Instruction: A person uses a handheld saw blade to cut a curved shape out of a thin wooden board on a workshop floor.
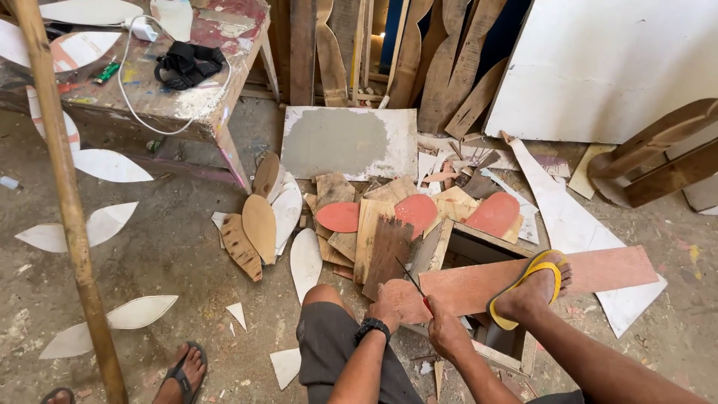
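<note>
Pink board (pixel 523 280) is lying low centre-right of the frame, pinned by a foot in a yellow sandal (pixel 527 288). Left hand (pixel 387 307) is pressing curled fingers onto the board's rounded left end. Right hand (pixel 446 334) is gripping a thin saw (pixel 413 283), fingers wrapped tight round its red handle, blade angling up-left. Petal-shaped cutouts (pixel 262 224) are piling up left of the board. No containers in view.

Both hands (pixel 415 322) low, close, fingers curled
</note>
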